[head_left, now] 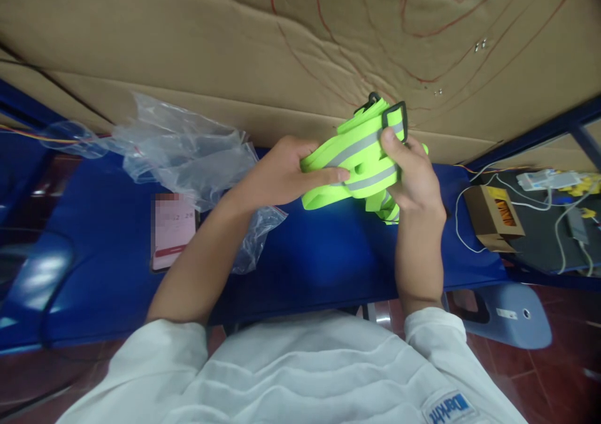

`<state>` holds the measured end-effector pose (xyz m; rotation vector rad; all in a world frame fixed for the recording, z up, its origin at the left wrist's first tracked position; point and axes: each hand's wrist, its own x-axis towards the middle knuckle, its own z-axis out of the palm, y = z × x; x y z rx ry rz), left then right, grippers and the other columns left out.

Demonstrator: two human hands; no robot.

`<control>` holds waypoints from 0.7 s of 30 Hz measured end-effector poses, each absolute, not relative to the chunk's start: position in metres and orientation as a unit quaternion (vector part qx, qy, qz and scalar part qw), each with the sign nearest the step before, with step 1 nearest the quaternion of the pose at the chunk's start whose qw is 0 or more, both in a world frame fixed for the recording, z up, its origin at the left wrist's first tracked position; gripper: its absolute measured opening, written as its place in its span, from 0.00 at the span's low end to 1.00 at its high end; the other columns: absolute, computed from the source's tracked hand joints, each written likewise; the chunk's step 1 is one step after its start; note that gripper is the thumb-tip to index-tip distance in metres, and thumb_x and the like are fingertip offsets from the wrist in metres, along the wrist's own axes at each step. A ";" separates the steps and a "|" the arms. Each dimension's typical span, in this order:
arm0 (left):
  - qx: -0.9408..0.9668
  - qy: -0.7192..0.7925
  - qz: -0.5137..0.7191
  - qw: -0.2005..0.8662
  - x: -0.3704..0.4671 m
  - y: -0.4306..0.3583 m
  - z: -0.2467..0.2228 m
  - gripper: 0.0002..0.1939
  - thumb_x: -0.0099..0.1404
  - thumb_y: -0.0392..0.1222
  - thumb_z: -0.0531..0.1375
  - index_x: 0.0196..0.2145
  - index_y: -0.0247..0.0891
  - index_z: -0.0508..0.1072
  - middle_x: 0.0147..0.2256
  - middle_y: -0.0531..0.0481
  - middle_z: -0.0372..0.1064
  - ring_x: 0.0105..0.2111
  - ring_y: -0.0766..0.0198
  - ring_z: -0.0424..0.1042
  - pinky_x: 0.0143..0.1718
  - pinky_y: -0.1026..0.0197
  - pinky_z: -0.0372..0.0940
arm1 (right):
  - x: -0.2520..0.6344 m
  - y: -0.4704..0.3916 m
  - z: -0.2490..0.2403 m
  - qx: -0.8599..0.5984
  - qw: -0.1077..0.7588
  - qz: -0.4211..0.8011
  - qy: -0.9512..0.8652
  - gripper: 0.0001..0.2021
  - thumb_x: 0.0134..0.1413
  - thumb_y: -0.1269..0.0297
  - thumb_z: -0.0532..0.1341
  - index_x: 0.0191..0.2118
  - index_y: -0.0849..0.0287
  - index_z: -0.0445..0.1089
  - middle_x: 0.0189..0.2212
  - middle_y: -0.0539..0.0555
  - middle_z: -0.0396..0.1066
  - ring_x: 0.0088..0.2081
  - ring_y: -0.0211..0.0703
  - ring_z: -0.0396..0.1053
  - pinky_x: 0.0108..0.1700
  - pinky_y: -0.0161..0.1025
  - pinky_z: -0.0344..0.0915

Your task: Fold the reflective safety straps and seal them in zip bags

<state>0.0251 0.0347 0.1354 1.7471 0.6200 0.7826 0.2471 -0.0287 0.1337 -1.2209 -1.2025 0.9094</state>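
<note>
Between my hands, above the blue table (323,248), is a bundle of neon-yellow reflective strap (357,151) with grey stripes, folded into loops. Black plastic buckles (404,122) show at its upper right end. My left hand (293,170) grips the left end of the loops, its thumb lying along the front. On the right end, my right hand (416,167) is closed, thumb pressed on the strap just below a buckle. A loose fold of strap hangs under the bundle near my right palm. The fingers behind the strap are partly hidden.
Clear plastic bags (188,151) lie left of my left arm, beside a phone (173,230) with a lit screen. A cardboard sheet (225,54) rises behind the table. To the right are an opened small carton (493,217), white cables and a blue-grey stool (511,314).
</note>
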 end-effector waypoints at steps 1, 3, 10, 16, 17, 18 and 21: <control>0.723 0.268 0.354 0.530 0.026 0.033 0.136 0.16 0.56 0.53 0.75 0.29 0.39 0.79 0.25 0.54 0.70 0.30 0.61 0.71 0.33 0.64 0.62 | 0.247 -0.028 0.132 -0.524 0.577 0.359 -0.514 0.24 0.51 0.36 0.72 0.43 0.50 0.79 0.41 0.51 0.83 0.50 0.56 0.82 0.48 0.51 0.83; 0.712 0.264 0.383 0.527 0.027 0.032 0.137 0.17 0.52 0.49 0.77 0.35 0.39 0.81 0.30 0.53 0.74 0.37 0.57 0.75 0.39 0.62 0.66 | 0.247 -0.027 0.130 -0.530 0.588 0.311 -0.526 0.21 0.55 0.40 0.71 0.45 0.49 0.78 0.42 0.50 0.82 0.48 0.55 0.82 0.47 0.50 0.83; 0.761 0.249 0.406 0.441 0.026 0.030 0.136 0.34 0.52 0.54 0.77 0.53 0.42 0.75 0.53 0.44 0.74 0.57 0.46 0.73 0.62 0.47 0.66 | 0.244 -0.030 0.132 -0.557 0.549 0.193 -0.593 0.20 0.63 0.42 0.67 0.49 0.54 0.77 0.44 0.51 0.81 0.47 0.51 0.81 0.49 0.50 0.81; 0.789 0.256 0.499 0.250 0.040 -0.007 0.143 0.33 0.66 0.57 0.67 0.63 0.49 0.64 0.71 0.43 0.57 0.73 0.47 0.53 0.76 0.41 0.50 | 0.225 -0.033 0.134 -0.592 0.525 0.044 -0.609 0.22 0.64 0.44 0.66 0.52 0.55 0.74 0.45 0.54 0.80 0.47 0.51 0.79 0.55 0.52 0.76; 0.777 0.262 0.527 0.226 0.044 -0.013 0.139 0.33 0.68 0.57 0.64 0.65 0.47 0.61 0.72 0.41 0.54 0.74 0.48 0.51 0.77 0.40 0.46 | 0.220 -0.035 0.134 -0.594 0.525 0.034 -0.609 0.22 0.64 0.43 0.65 0.53 0.55 0.73 0.45 0.55 0.79 0.48 0.50 0.79 0.55 0.51 0.76; 0.759 0.281 0.549 0.207 0.049 -0.018 0.135 0.33 0.69 0.57 0.63 0.67 0.46 0.59 0.74 0.41 0.49 0.75 0.48 0.47 0.78 0.39 0.42 | 0.215 -0.037 0.134 -0.594 0.528 0.022 -0.606 0.22 0.65 0.43 0.64 0.54 0.54 0.72 0.45 0.54 0.79 0.48 0.50 0.79 0.55 0.51 0.76; 0.755 0.287 0.572 0.145 0.056 -0.029 0.120 0.36 0.70 0.55 0.64 0.70 0.57 0.55 0.75 0.50 0.43 0.76 0.46 0.46 0.79 0.40 0.42 | 0.204 -0.044 0.135 -0.582 0.562 -0.053 -0.585 0.22 0.67 0.44 0.63 0.56 0.53 0.70 0.47 0.54 0.78 0.51 0.51 0.78 0.57 0.51 0.75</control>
